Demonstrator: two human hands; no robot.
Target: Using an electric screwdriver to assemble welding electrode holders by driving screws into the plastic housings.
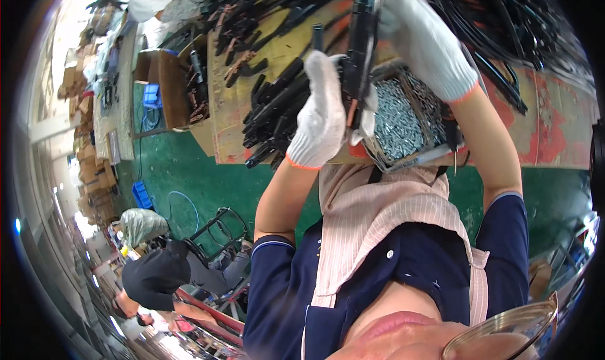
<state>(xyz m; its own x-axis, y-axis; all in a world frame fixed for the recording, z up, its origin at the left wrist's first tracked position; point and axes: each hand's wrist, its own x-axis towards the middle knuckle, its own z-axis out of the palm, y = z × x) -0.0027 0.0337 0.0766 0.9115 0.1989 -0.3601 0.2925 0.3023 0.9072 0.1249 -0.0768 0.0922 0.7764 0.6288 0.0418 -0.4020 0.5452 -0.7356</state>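
Observation:
My left hand (320, 114), in a white knitted glove with an orange cuff edge, is closed around a long black bar-shaped part (360, 48). The part stands roughly lengthwise away from me, with a coppery patch near its lower end. Its fingertips show on the part's right side. Beside the part's far end is my right hand (419, 42), gloved the same way; its fingers are blurred and partly out of the picture. Just under that hand lies a tray (413, 160) holding many small silvery metal pieces (398, 117), like pins or rivets.
A worn yellow and red worktable (230, 130) carries piles of black bars (274, 111) at left and black strips (498, 26) at far right. Leftward stands a brown box (179, 98). Behind, over green floor (170, 152), a person in black (157, 275) bends down.

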